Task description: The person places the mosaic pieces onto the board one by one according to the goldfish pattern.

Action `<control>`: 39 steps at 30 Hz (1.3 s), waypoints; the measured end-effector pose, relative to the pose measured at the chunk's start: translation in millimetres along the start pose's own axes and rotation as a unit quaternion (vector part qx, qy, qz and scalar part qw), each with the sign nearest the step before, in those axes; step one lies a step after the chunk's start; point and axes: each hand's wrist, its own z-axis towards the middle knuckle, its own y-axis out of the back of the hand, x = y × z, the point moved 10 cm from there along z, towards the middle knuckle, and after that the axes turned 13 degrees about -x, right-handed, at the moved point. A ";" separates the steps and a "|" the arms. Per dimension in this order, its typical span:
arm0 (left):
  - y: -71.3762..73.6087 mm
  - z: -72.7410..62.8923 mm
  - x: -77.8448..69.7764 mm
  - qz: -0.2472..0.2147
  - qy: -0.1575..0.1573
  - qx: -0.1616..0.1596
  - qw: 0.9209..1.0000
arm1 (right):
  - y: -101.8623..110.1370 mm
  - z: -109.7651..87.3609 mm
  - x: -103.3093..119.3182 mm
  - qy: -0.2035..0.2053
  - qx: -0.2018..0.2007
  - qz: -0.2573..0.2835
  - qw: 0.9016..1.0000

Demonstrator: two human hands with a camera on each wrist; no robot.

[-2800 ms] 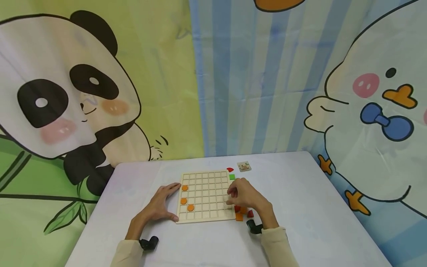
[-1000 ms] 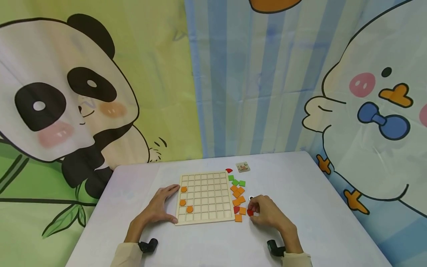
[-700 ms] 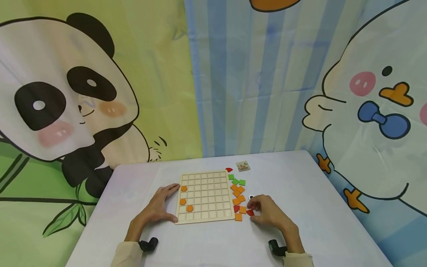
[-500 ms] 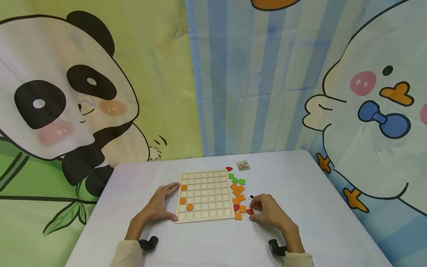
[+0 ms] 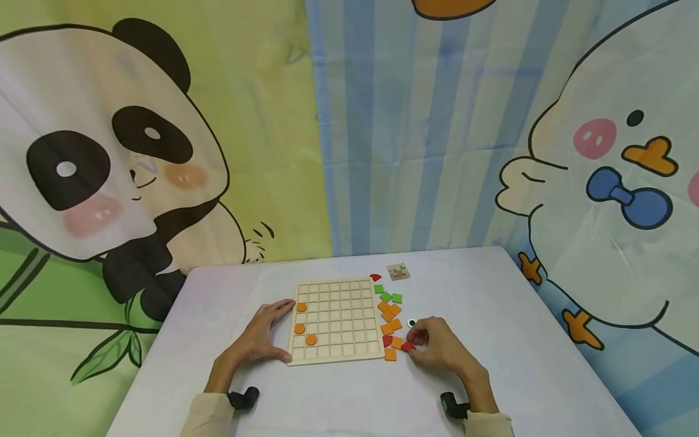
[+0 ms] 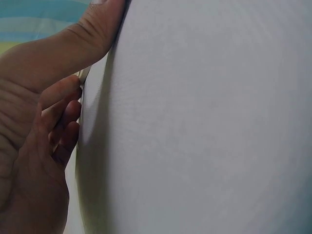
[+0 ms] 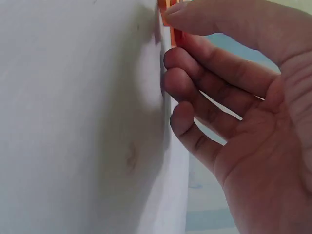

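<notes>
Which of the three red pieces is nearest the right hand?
The rightmost red piece, touching the right hand. The other red pieces lie closer to the board: one beside its right edge, one near its far right corner.

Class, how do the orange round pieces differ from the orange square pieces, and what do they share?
Shape: the round pieces look circular; the square pieces have four corners.
Place: the round pieces sit on the board; the square pieces lie on the table to its right.
Number: three round pieces show, fewer than the square pieces.
Both are orange.
</notes>
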 end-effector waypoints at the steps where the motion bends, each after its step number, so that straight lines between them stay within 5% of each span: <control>1: -0.1 0.0 0.1 0.000 -0.001 0.000 1.000 | 0.0 1.4 1.6 0.006 -0.001 0.003 1.000; 14: 1.6 -2.3 -0.7 0.000 0.008 0.000 1.000 | -14.1 19.0 27.4 0.073 0.014 0.045 0.996; 27: 3.0 0.6 -3.0 -0.007 -0.001 -0.004 1.000 | -58.5 46.0 59.8 0.110 0.087 0.118 0.983; 39: 5.5 -0.4 -5.2 0.002 -0.016 -0.016 1.000 | -94.1 66.0 81.7 0.118 0.102 0.127 0.980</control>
